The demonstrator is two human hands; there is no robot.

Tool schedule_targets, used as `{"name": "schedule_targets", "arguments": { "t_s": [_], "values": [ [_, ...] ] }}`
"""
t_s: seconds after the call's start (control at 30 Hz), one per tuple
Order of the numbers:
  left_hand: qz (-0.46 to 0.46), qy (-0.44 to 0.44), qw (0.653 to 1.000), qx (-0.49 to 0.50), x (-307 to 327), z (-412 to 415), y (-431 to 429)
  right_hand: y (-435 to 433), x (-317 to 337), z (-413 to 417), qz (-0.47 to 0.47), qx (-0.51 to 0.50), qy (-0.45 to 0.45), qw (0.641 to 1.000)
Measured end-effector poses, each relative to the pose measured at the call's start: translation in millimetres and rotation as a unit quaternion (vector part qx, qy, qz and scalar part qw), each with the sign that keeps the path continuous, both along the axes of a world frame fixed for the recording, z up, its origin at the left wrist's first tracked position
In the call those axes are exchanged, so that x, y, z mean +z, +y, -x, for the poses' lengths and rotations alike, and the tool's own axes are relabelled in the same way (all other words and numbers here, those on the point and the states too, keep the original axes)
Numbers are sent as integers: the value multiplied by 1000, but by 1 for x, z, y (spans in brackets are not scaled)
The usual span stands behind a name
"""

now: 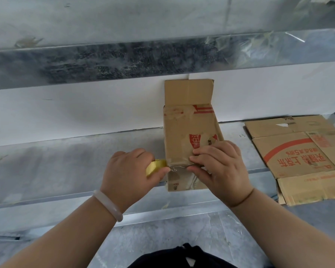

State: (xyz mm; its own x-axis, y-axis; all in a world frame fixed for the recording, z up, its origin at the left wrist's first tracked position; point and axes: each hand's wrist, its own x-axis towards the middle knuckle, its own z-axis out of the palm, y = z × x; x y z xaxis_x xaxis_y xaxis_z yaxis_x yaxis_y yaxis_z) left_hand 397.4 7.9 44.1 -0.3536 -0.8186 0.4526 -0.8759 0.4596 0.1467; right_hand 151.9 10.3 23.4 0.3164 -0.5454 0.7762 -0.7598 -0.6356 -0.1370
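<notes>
1. Nearest the camera, a pale bracelet (109,205) is seen on the left wrist.
2. The yellow roll (155,167) is gripped in the left hand (131,171), fingers curled round it, just left of the box's near corner. It is judged to be held there so the tape stays taut.
3. A short clear strip of tape (177,168) is stretched from the roll along the box's near edge.
4. That edge is pinched by the right hand (220,167): the fingers (203,151) are laid on top and the thumb is tucked under the front. The tape is probably being pressed down here while the box is steadied.
5. The box (190,130) is laid on the worktop (66,163), with its near end overhanging the front edge, which leaves room for the thumb.
6. To the right, a flattened carton (298,157) is spread on the worktop, apart from the box.
7. Farthest off, the open flap (189,91) is stood up against the white wall (85,109), so the box is seemingly braced against it.
</notes>
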Motion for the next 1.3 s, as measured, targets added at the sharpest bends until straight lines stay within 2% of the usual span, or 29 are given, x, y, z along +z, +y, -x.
{"name": "schedule_targets", "arguments": {
  "t_s": [0.13,0.23,0.4,0.57,0.67,0.73,0.83,0.9,1.1,1.3],
  "values": [
    [-1,-1,1000,-5,-1,0,-1,2,-1,6,-54,34,-24,998],
    [-3,-2,1000,-6,0,-2,-1,5,7,15,-100,43,-6,994],
    [-9,6,1000,1,4,1,0,13,19,-17,-110,-40,70,991],
    [-100,134,984,-67,6,-10,1,10,7,-24,-84,-35,64,994],
    [-133,162,969,-130,3,-22,-2,10,7,-23,-80,-34,66,994],
    [-118,152,973,-130,2,-26,-5,10,6,-23,-83,-37,68,994],
    [-80,73,989,-98,3,-22,-8,10,5,-22,-86,-41,65,993],
    [-92,50,991,-80,3,-20,-10,10,5,-23,-85,-39,64,994],
    [-158,145,968,-129,-1,-32,-8,10,6,-23,-91,-41,59,993],
    [-119,134,979,-96,-5,-16,-4,11,6,-21,-92,-40,65,993]
  ]
}}
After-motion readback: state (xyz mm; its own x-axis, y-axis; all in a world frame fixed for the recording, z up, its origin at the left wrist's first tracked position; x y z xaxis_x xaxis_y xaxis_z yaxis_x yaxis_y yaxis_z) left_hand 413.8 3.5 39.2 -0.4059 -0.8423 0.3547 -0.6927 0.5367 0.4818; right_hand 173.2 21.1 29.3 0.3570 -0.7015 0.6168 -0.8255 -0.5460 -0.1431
